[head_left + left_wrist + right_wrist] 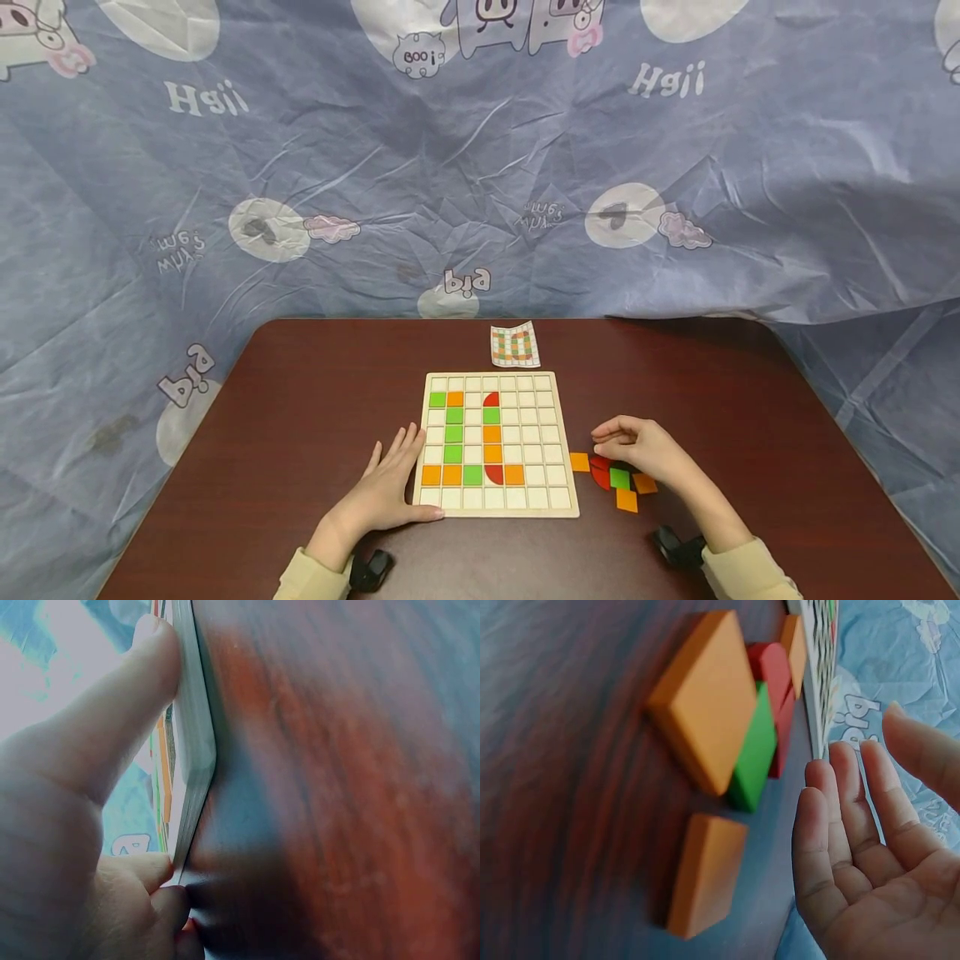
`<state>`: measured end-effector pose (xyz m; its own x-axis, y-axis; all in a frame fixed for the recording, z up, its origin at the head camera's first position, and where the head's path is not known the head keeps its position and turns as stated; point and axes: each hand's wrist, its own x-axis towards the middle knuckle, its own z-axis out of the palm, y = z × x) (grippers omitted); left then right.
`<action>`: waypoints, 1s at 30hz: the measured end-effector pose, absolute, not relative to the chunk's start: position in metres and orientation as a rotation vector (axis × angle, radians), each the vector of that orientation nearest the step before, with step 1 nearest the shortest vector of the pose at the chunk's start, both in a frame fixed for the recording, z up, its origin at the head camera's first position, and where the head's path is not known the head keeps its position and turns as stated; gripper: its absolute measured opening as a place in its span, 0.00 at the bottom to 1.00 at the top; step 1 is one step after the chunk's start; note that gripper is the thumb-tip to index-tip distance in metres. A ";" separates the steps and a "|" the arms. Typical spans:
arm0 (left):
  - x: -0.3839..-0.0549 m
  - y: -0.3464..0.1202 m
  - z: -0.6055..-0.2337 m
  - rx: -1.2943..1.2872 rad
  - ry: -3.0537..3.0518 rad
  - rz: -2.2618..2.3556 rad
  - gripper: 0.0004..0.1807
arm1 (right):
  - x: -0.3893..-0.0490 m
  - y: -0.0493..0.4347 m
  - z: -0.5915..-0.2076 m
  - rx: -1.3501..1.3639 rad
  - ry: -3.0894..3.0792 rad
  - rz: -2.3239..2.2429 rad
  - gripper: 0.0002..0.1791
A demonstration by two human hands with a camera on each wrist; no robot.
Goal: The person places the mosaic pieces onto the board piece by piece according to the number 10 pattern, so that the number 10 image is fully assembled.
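Left hand, fingers spread straight, touches the edge of a flat wooden board; near the empty, loosely extended right hand lie smooth orange squares, a green square and curved red pieces

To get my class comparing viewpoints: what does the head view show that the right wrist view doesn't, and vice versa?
Only the head view shows the left hand touching the board, and the card beyond it.

Only the right wrist view shows the right hand from its palm side, and the thick sides of the loose tiles close up.

Both show that hand, the loose tiles, the board, the table and the cloth.
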<state>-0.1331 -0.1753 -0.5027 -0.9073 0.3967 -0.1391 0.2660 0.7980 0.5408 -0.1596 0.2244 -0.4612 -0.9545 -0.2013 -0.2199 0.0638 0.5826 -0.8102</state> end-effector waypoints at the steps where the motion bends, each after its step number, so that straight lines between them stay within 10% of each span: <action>1: -0.133 -0.175 -0.503 0.514 2.742 0.770 0.66 | -0.159 0.226 -0.463 -0.116 2.525 -1.313 0.17; 30: -0.132 -0.175 -0.502 0.522 2.746 0.776 0.66 | -0.154 0.224 -0.476 -0.192 2.716 -1.048 0.16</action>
